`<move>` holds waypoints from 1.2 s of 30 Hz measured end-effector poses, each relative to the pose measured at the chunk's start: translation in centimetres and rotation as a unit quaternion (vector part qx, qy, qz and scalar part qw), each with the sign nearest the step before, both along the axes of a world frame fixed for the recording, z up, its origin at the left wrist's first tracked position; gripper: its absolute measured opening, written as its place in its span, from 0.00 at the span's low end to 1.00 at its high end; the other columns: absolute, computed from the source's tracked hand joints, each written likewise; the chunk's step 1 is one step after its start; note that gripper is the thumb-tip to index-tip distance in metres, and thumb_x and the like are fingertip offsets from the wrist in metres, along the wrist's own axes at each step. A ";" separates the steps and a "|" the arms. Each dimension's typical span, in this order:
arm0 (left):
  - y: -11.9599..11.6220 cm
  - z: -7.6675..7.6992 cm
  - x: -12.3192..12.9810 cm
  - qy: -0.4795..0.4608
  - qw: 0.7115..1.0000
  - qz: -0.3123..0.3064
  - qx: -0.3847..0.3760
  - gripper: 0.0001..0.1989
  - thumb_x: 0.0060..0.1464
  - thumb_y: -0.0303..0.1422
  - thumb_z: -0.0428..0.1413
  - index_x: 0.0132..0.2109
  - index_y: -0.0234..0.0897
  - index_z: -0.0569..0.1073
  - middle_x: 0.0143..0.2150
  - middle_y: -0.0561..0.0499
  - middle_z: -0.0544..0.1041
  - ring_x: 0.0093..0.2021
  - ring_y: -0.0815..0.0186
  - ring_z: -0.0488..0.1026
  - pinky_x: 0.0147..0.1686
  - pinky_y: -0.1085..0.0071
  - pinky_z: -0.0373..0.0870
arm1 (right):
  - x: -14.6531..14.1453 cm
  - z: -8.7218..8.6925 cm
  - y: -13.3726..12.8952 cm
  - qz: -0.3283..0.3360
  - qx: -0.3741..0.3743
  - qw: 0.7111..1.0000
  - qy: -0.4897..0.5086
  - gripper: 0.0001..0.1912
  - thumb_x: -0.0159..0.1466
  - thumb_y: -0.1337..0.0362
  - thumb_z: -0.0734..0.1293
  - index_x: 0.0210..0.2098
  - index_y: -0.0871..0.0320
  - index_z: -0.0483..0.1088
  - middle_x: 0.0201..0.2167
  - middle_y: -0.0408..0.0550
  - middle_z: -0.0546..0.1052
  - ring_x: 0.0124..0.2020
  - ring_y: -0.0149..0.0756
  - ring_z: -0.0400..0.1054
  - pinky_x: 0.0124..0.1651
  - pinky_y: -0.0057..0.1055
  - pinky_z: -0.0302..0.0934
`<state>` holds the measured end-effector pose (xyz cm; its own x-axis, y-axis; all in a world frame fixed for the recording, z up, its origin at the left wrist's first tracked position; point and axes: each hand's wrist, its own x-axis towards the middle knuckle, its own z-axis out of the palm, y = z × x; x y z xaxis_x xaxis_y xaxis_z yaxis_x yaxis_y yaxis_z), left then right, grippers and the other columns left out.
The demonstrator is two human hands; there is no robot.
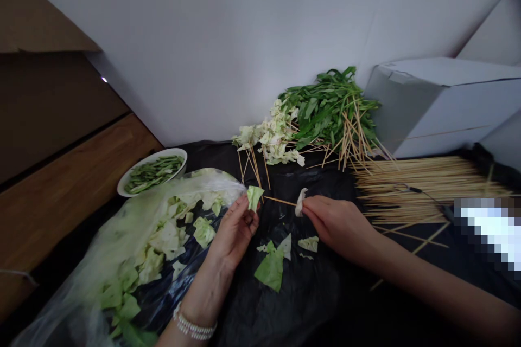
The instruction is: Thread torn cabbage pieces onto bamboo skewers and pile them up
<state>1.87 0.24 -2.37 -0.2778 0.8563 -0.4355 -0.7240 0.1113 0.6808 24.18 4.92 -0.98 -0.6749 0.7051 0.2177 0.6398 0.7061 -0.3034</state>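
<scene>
My left hand (pixel 240 222) pinches a green cabbage piece (pixel 254 197) between thumb and fingers. Facing it, my right hand (pixel 334 222) is closed on a wooden skewer (pixel 280 201), whose bare tip points left and stops just short of the held leaf. A pale cabbage piece (pixel 300 201) is threaded on that skewer, right at my right fingertips. Below my hands, loose cabbage scraps (pixel 271 268) lie on the black plastic sheet (pixel 297 309). To the left, a clear plastic bag (pixel 118 233) spreads open with many torn cabbage leaves (pixel 165 236) in it.
Behind my hands lie finished cabbage skewers (pixel 274 135) and a heap of skewered leafy greens (pixel 325 105). Bare skewers (pixel 423 184) are piled at right, before a white box (pixel 443 103). A white bowl (pixel 182 160) of green beans stands at left, near a cardboard box (pixel 49 97).
</scene>
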 end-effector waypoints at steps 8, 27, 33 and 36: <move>-0.2 0.1 0.7 0.036 0.998 -0.043 0.010 0.08 0.49 0.22 0.64 0.37 0.33 0.75 0.32 0.50 0.79 0.27 0.74 0.74 0.25 0.83 0.71 | -0.3 -0.4 -0.3 0.023 -0.008 1.000 0.008 0.14 0.70 0.66 0.55 0.40 0.60 0.71 0.34 0.50 0.76 0.37 0.38 0.72 0.40 0.32 0.61; -0.5 0.0 1.0 0.186 0.981 -0.027 0.042 0.17 0.37 0.31 0.72 0.37 0.34 0.77 0.34 0.50 0.82 0.31 0.72 0.77 0.32 0.80 0.71 | -0.3 -0.5 -0.2 0.019 0.005 1.000 0.004 0.14 0.70 0.67 0.55 0.41 0.60 0.71 0.34 0.50 0.76 0.36 0.37 0.71 0.38 0.31 0.60; -0.5 -0.3 0.9 0.209 0.976 -0.022 0.052 0.17 0.37 0.31 0.71 0.37 0.35 0.78 0.34 0.50 0.82 0.31 0.71 0.77 0.30 0.80 0.69 | -0.3 -0.5 -0.2 0.018 -0.002 1.000 0.002 0.14 0.70 0.67 0.55 0.41 0.59 0.71 0.35 0.50 0.77 0.37 0.37 0.72 0.39 0.30 0.60; -0.5 -0.4 0.9 0.225 0.972 -0.021 0.058 0.16 0.37 0.32 0.71 0.36 0.35 0.79 0.33 0.50 0.82 0.30 0.71 0.77 0.31 0.79 0.69 | -0.2 -0.6 -0.2 0.019 -0.003 1.000 0.004 0.14 0.70 0.67 0.55 0.41 0.59 0.71 0.35 0.50 0.77 0.37 0.37 0.72 0.39 0.30 0.60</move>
<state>2.74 -0.26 -2.73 -0.3821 0.9070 -0.1771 -0.3466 0.0370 0.9373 23.94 4.72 -1.56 -0.7003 0.6796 0.2187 0.6096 0.7286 -0.3123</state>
